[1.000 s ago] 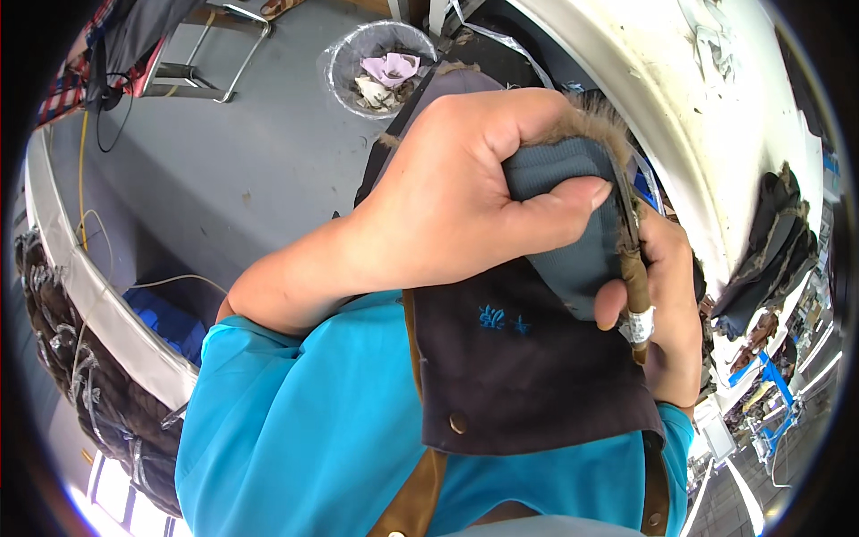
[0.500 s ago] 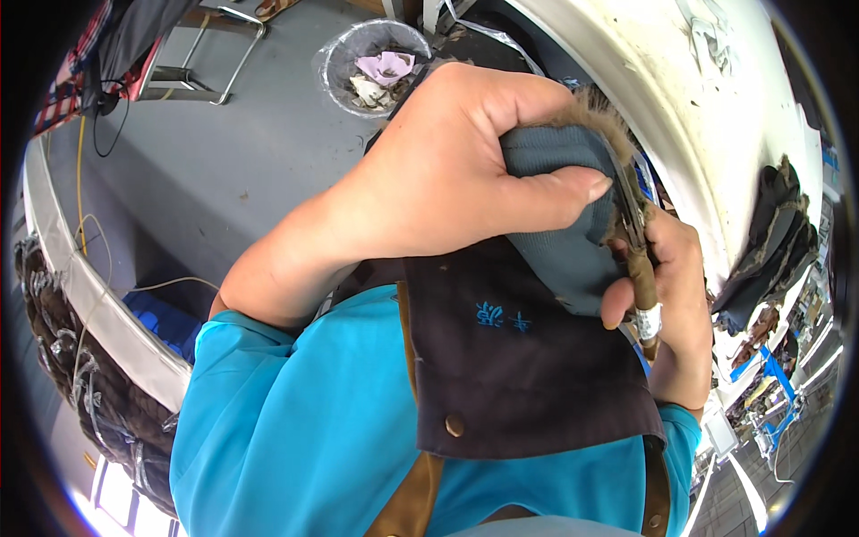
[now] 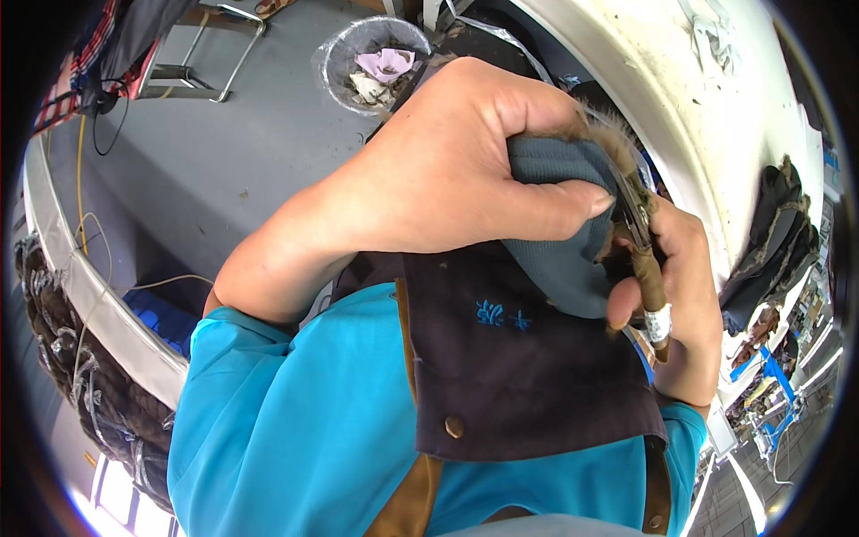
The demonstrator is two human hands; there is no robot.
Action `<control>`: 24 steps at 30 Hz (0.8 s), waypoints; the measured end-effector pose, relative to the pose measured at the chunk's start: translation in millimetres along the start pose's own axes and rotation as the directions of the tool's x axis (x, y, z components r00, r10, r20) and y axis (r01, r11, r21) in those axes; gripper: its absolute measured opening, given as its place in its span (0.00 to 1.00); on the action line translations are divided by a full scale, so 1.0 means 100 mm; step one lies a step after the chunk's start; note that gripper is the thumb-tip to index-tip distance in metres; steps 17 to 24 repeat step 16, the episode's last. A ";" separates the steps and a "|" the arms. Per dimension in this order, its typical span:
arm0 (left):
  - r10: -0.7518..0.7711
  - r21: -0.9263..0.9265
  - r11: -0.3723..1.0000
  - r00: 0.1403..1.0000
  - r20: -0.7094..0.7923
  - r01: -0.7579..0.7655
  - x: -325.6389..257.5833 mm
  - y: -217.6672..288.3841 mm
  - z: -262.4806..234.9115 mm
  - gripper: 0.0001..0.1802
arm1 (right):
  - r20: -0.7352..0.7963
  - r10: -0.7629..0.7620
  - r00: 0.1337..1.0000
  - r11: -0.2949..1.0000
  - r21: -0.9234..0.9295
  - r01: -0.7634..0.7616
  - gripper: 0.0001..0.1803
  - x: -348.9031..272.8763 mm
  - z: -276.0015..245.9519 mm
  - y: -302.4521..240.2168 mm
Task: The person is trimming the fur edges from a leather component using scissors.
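Note:
My left hand is closed on a grey-blue ribbed knit piece, its thumb lying across the ribs. Brown fur lines the piece's upper right edge. Against that edge lie what look like scissors, with dark metal blades and a brown wrapped handle banded in white tape. My right hand grips them from the right, its thumb tip showing left of the handle. The blades run along the fur edge, so whether they are parted is hard to see. Below hangs the dark apron I wear.
Close on the right curves a white work surface, with dark fabric scraps farther along it. A lined waste bin stands beyond my left hand. At the upper left is a metal-framed stool. Dark fur pieces hang at the left.
The scissors and my right hand have shifted slightly right and down. My left hand keeps its hold on the knit piece, which has moved very little.

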State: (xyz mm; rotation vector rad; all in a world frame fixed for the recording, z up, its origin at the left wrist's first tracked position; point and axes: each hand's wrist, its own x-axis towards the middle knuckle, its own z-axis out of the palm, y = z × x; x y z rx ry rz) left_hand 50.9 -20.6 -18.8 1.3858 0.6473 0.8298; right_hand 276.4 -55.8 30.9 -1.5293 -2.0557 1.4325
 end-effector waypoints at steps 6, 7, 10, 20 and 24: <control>0.012 0.030 0.999 0.999 0.053 -0.013 0.03 -0.02 -0.02 0.10 | 0.053 0.104 0.993 0.986 0.128 -0.110 0.17 -0.07 -0.02 0.07; -0.021 0.062 0.998 0.996 0.084 0.016 0.03 -0.02 -0.03 0.09 | 0.055 0.107 0.993 0.985 0.129 -0.114 0.17 -0.07 -0.01 0.08; -0.014 0.028 1.000 0.997 0.074 0.012 0.04 -0.03 -0.03 0.09 | 0.020 0.062 0.998 0.996 0.069 -0.063 0.10 -0.08 0.00 0.10; 0.034 0.072 0.996 0.987 0.154 -0.046 0.08 0.00 -0.05 0.11 | 0.085 0.086 0.993 0.996 0.023 -0.088 0.13 -0.09 -0.10 0.06; 0.034 0.072 0.996 0.987 0.154 -0.046 0.08 0.00 -0.05 0.11 | 0.085 0.086 0.993 0.996 0.023 -0.088 0.13 -0.09 -0.10 0.06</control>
